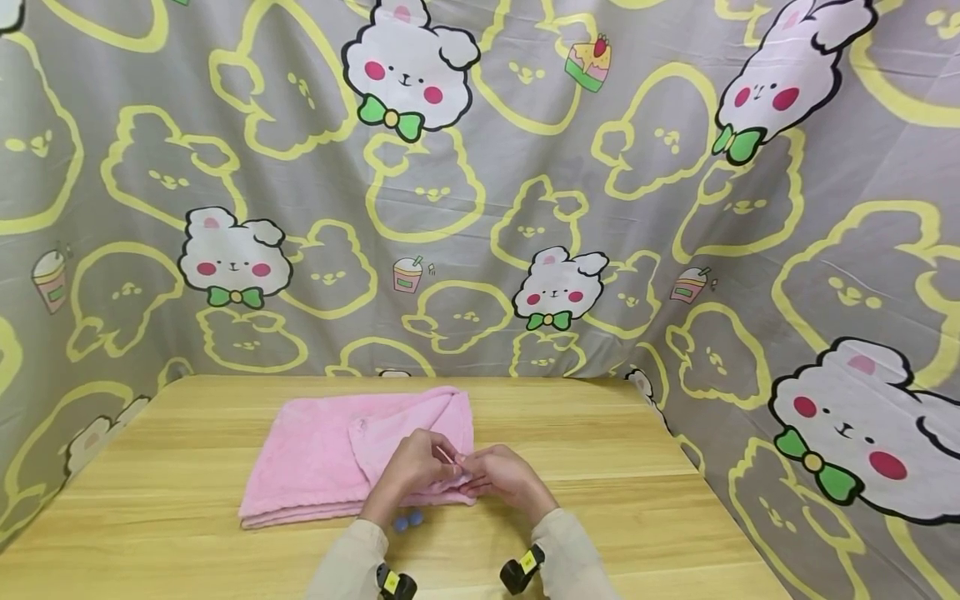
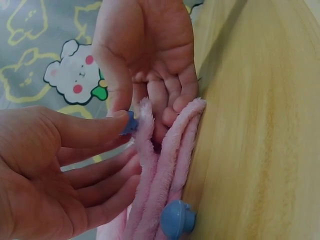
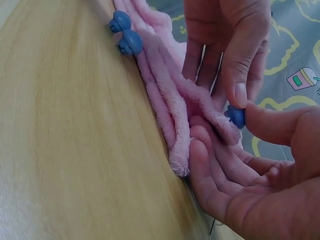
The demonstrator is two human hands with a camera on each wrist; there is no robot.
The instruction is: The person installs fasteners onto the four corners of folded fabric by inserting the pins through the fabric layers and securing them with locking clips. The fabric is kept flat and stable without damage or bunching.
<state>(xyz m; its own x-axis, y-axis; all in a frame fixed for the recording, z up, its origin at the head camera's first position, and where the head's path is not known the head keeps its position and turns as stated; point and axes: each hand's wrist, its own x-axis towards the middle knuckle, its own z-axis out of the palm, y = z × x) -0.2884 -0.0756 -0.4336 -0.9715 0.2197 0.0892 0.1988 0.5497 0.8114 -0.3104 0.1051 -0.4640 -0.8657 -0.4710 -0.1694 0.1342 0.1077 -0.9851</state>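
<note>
Blue fastener (image 3: 236, 116) between fingers (image 3: 240, 82), yellow wrist labels (image 1: 530, 560)

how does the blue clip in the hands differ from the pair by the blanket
Place: the held clip sits at a corner of the pink plush blanket; the pair lies on the table. 
Visibility: fingers partly cover the held clip; the pair is uncovered. 
Shared: blue color.

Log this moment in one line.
left hand: pinches blue fastener | right hand: touches fastener, holds edge of pink cloth | two more fasteners: on table beside cloth
</note>
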